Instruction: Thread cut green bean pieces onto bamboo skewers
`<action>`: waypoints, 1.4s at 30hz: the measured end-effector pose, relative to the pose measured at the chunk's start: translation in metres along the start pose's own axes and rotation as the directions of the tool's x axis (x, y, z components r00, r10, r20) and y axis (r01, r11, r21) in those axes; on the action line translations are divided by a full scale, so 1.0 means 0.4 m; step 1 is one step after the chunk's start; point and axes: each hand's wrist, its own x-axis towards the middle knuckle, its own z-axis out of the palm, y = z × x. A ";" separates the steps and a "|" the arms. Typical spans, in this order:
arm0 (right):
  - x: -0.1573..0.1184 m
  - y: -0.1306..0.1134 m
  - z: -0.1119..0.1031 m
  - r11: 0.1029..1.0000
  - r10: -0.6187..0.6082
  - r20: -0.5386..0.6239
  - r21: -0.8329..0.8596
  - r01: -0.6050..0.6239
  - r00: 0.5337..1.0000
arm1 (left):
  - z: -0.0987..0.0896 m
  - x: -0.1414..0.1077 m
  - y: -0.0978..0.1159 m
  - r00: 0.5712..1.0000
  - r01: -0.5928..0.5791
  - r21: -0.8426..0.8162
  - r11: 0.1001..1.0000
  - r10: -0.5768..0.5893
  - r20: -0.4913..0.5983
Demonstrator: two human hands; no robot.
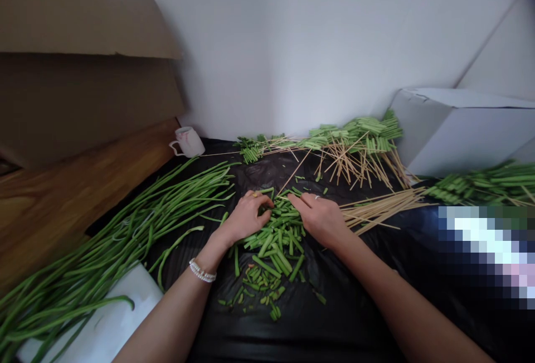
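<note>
Cut pieces of long green bean (284, 248) lie in a loose pile in front of me on black plastic sheeting (251, 335). My left hand (251, 215) is at the pile's left side, fingers curled in a pinch around a bean piece (267, 190) that shows at the fingertips. From the right, my right hand (320, 215) comes in closed, its thumb and forefinger pinching a thin bamboo skewer (282, 198); most of that skewer is hidden by the hand. The two hands are a short gap apart over the pile.
Uncut long beans (175, 201) stretch along the left over a white box (121, 301). Bean-loaded skewers (355, 134) are heaped at the back. Bare skewers (380, 209) lie right of my hand. A mug (190, 141), cardboard box (83, 62) and white box (455, 129) stand around.
</note>
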 end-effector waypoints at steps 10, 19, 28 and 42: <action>0.007 -0.008 -0.012 0.993 0.059 -0.055 0.101 -0.054 0.997 | -0.008 0.001 0.005 1.000 0.008 -0.100 0.995 -0.008 0.000; 0.006 -0.009 -0.011 0.991 0.058 -0.064 0.127 -0.049 0.996 | 0.000 0.002 0.006 1.000 0.008 -0.086 0.996 -0.009 -0.010; 0.006 -0.009 -0.006 0.991 0.061 -0.048 0.118 -0.055 0.997 | 0.009 0.004 -0.029 0.999 0.036 -0.046 0.998 -0.036 0.000; 0.003 -0.013 0.001 0.999 0.018 -0.091 0.036 -0.014 0.996 | 0.005 0.002 -0.017 0.999 0.030 -0.031 0.999 -0.031 -0.031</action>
